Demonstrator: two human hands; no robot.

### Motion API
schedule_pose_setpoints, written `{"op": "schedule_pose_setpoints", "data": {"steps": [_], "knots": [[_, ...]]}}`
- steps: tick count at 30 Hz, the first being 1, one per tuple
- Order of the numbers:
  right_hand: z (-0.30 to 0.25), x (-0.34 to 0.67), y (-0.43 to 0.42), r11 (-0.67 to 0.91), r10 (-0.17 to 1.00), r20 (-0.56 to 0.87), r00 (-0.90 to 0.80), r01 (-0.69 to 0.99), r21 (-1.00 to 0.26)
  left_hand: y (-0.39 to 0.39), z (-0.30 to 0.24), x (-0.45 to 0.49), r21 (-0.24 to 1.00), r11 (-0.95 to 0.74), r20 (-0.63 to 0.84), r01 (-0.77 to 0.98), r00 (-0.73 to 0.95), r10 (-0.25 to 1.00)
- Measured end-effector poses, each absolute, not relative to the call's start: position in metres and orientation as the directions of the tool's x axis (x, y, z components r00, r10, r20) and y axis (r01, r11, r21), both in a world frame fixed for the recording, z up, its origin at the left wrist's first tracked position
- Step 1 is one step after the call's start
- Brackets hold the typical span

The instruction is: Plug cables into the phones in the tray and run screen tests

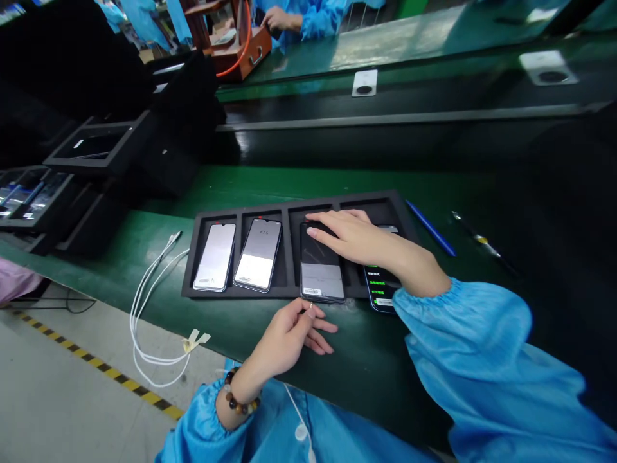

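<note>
A black foam tray (190, 273) with compartments lies on the green bench. Two phones with pale lit screens, one at the left end (215, 257) and another beside it (258, 256), rest in its left slots. My right hand (344, 235) reaches over a third, darker phone (321, 270), its fingers stretched across that phone's upper end. At the phone's lower edge, my left hand (292, 335) pinches thumb and forefinger around a tiny pale tip, too small to name; its other fingers extend. A fourth phone (380, 283), showing green text, is partly hidden under my right forearm.
White cables (137, 308) hang over the bench edge on the left. A blue pen (431, 228) and another pen-like item (482, 241) lie right of the tray. Black foam trays (103, 151) are stacked at left. Across the bench, a co-worker's hand (279, 19) holds something dark.
</note>
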State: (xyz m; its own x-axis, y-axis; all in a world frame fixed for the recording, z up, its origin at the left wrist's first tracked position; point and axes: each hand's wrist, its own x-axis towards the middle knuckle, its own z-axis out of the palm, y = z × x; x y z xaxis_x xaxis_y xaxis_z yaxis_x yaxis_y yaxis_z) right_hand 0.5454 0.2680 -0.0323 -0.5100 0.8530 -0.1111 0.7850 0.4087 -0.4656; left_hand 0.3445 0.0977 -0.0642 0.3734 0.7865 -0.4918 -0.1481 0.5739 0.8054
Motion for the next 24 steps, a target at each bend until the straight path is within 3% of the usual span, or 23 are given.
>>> {"op": "schedule_pose_setpoints", "data": {"steps": [12,18,21,24], "knots": [[-0.024,0.543,0.268,0.391,0.849,-0.132,-0.511,0.778,-0.492,0.096,-0.057,0.352,0.688,0.602,-0.542,-0.404,0.265,0.797],[-0.022,0.542,0.269,0.403,0.840,-0.124,-0.529,0.759,-0.511,0.100,-0.065,0.362,0.693,0.579,-0.537,-0.429,0.228,0.812],[-0.026,0.541,0.266,0.381,0.863,-0.086,-0.498,0.753,-0.537,0.097,-0.061,0.355,0.777,0.578,-0.502,-0.249,0.310,0.807],[-0.026,0.545,0.261,0.380,0.882,-0.037,-0.470,0.754,-0.536,0.097,-0.041,0.321,0.925,0.321,-0.372,0.204,0.309,0.875]]}}
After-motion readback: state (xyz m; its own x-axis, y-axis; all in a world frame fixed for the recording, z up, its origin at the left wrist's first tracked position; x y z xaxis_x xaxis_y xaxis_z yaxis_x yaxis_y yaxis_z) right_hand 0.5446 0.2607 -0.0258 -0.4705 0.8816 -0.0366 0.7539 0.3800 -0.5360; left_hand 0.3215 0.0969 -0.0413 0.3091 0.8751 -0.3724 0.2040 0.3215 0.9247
